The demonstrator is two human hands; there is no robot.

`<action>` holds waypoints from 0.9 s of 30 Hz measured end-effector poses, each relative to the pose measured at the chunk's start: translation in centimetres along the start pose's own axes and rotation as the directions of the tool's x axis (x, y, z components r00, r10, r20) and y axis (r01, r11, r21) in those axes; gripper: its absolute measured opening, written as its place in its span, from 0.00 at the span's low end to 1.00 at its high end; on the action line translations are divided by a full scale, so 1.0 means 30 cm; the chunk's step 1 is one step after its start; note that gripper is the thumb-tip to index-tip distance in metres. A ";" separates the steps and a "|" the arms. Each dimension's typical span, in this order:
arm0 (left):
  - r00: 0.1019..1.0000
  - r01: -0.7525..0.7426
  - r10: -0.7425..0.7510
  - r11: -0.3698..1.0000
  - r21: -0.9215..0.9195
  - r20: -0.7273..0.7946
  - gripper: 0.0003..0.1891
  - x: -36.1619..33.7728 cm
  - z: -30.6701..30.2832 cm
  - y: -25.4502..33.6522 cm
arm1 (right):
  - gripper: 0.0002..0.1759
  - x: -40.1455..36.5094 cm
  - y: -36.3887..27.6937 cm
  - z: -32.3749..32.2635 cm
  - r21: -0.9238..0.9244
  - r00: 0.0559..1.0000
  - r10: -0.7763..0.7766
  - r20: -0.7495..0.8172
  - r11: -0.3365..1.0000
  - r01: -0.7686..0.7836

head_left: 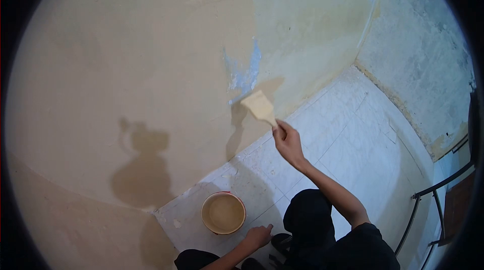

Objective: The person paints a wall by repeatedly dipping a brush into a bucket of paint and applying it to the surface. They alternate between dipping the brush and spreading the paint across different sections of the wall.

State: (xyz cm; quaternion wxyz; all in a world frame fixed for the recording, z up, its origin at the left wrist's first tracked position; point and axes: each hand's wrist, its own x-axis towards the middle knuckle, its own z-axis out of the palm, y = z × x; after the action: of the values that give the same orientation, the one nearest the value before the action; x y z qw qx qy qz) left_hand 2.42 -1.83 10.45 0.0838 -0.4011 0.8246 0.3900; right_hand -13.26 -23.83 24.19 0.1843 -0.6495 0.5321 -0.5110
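The person's right hand (288, 142) is closing its fingers around the handle of a broad, flat brush (259, 107), which is tilting up and left before the tan-coated wall (126, 63), just below a bare bluish patch (245, 74); whether the bristles are touching the surface cannot be told. The left hand (258, 236) is hanging low with its fingers partly curled, near the right side of a round bucket (203, 214); whether it is grasping anything cannot be told. The bucket, holding tan material (225, 213), is standing upright on the pale tiled floor (335, 151), close to the wall's base.
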 end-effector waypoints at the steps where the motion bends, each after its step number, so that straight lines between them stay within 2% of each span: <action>1: 1.000 0.005 -0.005 1.000 -0.004 0.007 0.22 -0.008 0.000 0.001 | 0.16 0.013 -0.049 -0.013 0.078 0.996 0.093 0.008 0.993 -0.093; 3: 1.000 0.019 -0.019 1.000 0.002 0.011 0.21 -0.004 -0.014 0.002 | 0.15 0.036 -0.101 -0.008 0.090 0.996 0.082 -0.033 0.993 -0.078; 5: 1.000 0.017 -0.017 1.000 -0.008 -0.009 0.21 -0.001 -0.017 -0.003 | 0.14 0.061 -0.148 0.006 0.274 0.991 -0.019 -0.136 0.960 0.056; 7: 1.000 0.015 -0.016 1.000 -0.019 -0.021 0.21 -0.005 -0.006 -0.010 | 0.14 0.106 -0.132 0.024 0.199 0.994 -0.021 -0.104 0.979 0.041; 9: 0.999 0.023 -0.024 1.000 -0.006 -0.032 0.21 -0.001 -0.001 -0.015 | 0.15 0.162 -0.126 0.058 0.028 0.965 -0.159 -0.210 0.985 0.168; 10: 0.999 0.021 -0.021 1.000 -0.007 -0.029 0.21 -0.001 -0.009 -0.012 | 0.15 0.191 -0.123 0.076 0.025 0.965 -0.157 -0.211 0.986 0.166; 12: 0.999 0.015 -0.016 1.000 -0.022 -0.033 0.20 -0.009 -0.022 0.001 | 0.15 0.226 -0.119 0.109 -0.036 0.916 -0.283 -0.283 0.958 0.285; 16: 0.999 0.017 -0.017 1.000 -0.004 -0.033 0.20 0.004 -0.001 -0.021 | 0.11 0.235 -0.124 0.157 -0.035 0.895 -0.301 -0.330 0.951 0.307; 20: 0.998 0.035 -0.035 0.999 -0.001 -0.050 0.17 -0.005 0.005 -0.046 | 0.10 0.222 -0.064 0.198 0.046 0.905 -0.291 -0.311 0.946 0.320; 22: 0.998 0.036 -0.036 0.999 0.008 -0.045 0.17 -0.012 0.022 -0.058 | 0.10 0.162 -0.005 0.193 0.041 0.975 -0.171 -0.144 0.983 0.179; 23: 0.999 0.036 -0.035 0.999 0.023 -0.021 0.17 -0.012 0.024 -0.060 | 0.10 0.134 0.027 0.186 0.040 0.975 -0.166 -0.149 0.984 0.174; 25: 0.999 0.034 -0.034 0.999 0.038 0.006 0.17 -0.010 0.031 -0.061 | 0.10 0.069 0.075 0.160 0.004 0.989 -0.146 -0.026 0.989 0.147; 27: 0.999 0.023 -0.025 0.999 0.045 0.043 0.17 -0.002 0.040 -0.056 | 0.09 0.016 0.097 0.123 0.014 0.993 -0.113 -0.013 0.993 0.113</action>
State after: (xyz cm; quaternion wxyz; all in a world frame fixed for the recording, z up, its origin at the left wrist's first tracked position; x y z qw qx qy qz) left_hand 3.46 -1.55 8.70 0.1153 -0.4003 0.8262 0.3793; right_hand -11.61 -26.44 20.62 0.1565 -0.6741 0.4917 -0.5284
